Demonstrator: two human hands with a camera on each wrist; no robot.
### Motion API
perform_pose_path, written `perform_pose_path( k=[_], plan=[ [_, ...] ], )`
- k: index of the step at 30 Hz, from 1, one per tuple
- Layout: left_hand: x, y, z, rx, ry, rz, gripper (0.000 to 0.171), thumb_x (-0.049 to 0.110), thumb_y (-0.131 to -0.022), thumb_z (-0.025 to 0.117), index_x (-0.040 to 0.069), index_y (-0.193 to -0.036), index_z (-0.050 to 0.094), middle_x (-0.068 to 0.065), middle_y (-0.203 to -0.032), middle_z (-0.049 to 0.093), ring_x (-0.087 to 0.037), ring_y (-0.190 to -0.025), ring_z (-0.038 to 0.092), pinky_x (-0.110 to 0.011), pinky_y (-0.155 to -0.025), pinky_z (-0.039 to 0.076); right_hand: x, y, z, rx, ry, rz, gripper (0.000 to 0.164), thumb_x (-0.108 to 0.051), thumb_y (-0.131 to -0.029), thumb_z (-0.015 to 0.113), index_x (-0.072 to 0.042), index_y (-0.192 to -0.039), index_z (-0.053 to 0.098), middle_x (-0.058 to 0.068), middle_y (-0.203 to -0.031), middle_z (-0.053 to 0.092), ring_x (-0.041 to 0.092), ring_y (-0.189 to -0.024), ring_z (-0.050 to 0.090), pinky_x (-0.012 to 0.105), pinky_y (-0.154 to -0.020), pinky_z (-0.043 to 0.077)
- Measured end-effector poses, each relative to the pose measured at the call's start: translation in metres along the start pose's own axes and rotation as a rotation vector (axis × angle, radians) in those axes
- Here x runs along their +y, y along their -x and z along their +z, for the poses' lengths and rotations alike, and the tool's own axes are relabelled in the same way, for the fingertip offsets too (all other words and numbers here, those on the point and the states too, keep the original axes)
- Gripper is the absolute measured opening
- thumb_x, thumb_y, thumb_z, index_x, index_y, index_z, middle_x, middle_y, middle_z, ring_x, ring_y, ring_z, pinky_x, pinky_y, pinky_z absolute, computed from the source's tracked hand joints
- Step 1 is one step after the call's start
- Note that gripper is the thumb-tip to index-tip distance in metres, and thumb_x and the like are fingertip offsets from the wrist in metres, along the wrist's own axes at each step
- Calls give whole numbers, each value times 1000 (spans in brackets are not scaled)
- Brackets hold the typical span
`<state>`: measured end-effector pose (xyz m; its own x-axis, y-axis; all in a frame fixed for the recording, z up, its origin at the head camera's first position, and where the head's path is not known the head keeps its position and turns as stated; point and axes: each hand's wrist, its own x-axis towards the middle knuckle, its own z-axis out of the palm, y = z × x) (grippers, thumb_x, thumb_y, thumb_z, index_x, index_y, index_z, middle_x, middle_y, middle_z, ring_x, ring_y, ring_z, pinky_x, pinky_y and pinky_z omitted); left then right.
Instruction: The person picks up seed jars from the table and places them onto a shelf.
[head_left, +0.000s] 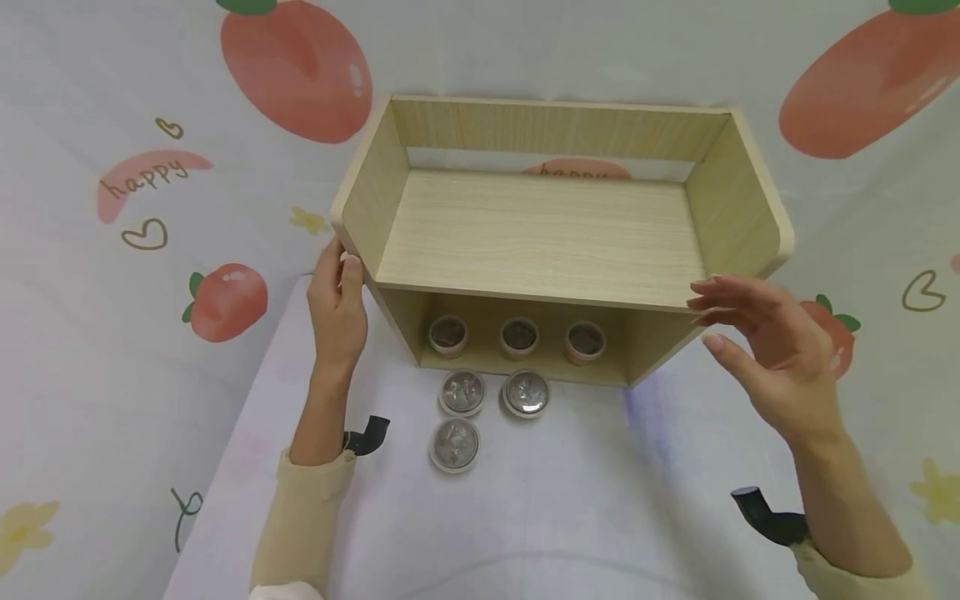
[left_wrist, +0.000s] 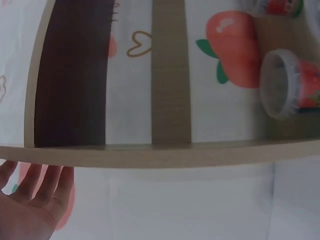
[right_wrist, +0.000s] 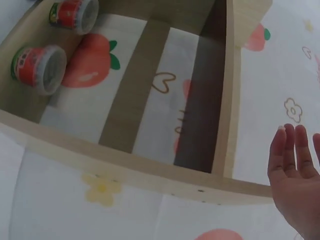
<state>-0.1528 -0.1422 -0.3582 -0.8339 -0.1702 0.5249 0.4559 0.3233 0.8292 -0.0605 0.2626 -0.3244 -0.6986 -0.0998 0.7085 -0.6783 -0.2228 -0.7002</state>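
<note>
A pale two-tier wooden shelf (head_left: 540, 229) stands upright against the patterned backdrop. My left hand (head_left: 337, 312) is at its left side panel, fingertips against the outer face and thumb near the front edge. At the right front corner my right hand (head_left: 787, 358) is raised, its fingers loosely extended and holding nothing; in the right wrist view those fingers (right_wrist: 289, 155) overlap the panel's end. Three small tubs (head_left: 519, 336) with clear lids stand in a row in the lower compartment. Red labels wrap the tubs (left_wrist: 280, 85) in the left wrist view.
Three more round tubs (head_left: 455, 446) with shiny lids sit on the white-covered table (head_left: 570, 517) in front of the shelf. A cloth backdrop (head_left: 82, 333) printed with fruit and hearts surrounds it. Black curved pieces (head_left: 371, 435) stick out from both wrists.
</note>
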Motion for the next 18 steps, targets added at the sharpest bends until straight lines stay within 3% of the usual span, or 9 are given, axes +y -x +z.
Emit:
perform_pose_path(
  k=[3, 7, 12, 16, 18],
  plan=[
    [-17, 4, -4, -33, -3, -17, 39, 16, -105, 45, 5, -142, 53, -10, -132, 60, -13, -107, 59, -24, -86, 48, -3, -3, -4, 16, -18, -10, 44, 21, -80, 65, 28, -120, 47, 33, -118, 62, 34, -105, 63, 31, -91, 51],
    [-25, 10, -8, -68, -16, -24, 40, 18, -105, 47, 13, -144, 53, -4, -134, 59, -14, -105, 61, -31, -88, 52, -9, -7, -9, 43, -35, -2, 44, 24, -79, 63, 28, -120, 47, 32, -118, 61, 34, -105, 63, 30, -90, 51],
    [-16, 21, -11, -90, -33, -40, 38, 12, -104, 45, 2, -140, 54, -11, -133, 60, -17, -103, 63, -33, -89, 53, -17, -12, -15, 77, -21, 13, 42, 26, -80, 59, 28, -120, 47, 31, -117, 62, 34, -104, 62, 30, -90, 51],
    [-3, 33, -15, -123, -34, -65, 37, 4, -102, 48, -8, -137, 52, -21, -132, 58, -33, -103, 64, -27, -87, 52, -22, -15, -18, 131, -11, -1, 40, 25, -80, 60, 27, -118, 49, 31, -116, 62, 34, -103, 63, 29, -91, 52],
    [-3, 39, -17, -143, -49, -77, 36, 2, -101, 50, -9, -136, 52, -22, -132, 58, -38, -104, 63, -22, -85, 51, -22, -17, -18, 158, -24, -3, 40, 25, -79, 60, 27, -118, 49, 31, -115, 63, 35, -102, 63, 29, -90, 52]
  ],
)
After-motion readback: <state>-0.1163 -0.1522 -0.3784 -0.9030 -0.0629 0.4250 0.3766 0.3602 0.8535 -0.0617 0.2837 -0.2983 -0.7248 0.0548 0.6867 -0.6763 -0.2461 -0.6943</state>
